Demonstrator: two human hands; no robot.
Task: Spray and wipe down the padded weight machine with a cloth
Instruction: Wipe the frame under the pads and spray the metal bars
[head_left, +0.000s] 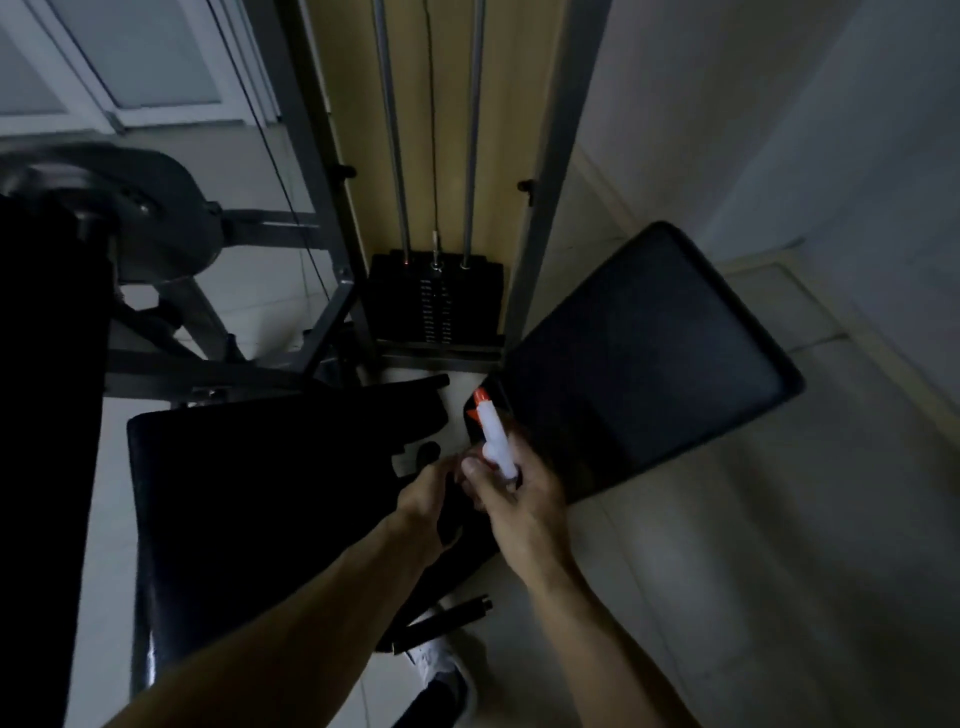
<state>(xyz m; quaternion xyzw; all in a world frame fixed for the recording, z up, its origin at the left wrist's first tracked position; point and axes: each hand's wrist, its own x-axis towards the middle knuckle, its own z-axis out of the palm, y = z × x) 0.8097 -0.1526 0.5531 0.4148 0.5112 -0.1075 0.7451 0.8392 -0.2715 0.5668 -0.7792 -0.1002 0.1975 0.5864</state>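
My right hand (519, 499) grips a white spray bottle (496, 441) with an orange nozzle, its head aimed up toward the black padded seat (649, 358) on the right. Just left of it, my left hand (423, 493) holds a dark cloth (452, 519) that hangs below the fingers. Both hands are over the gap between the right pad and a second black pad (260, 509) at lower left. The room is dim, so the cloth's outline is hard to make out.
The weight stack (434, 306) with two steel guide rods (392, 130) stands straight ahead inside a grey frame. A black lever arm and pulley housing (140, 208) fill the left. A black foot peg (447, 621) and my shoe (441, 670) are below on the tiled floor.
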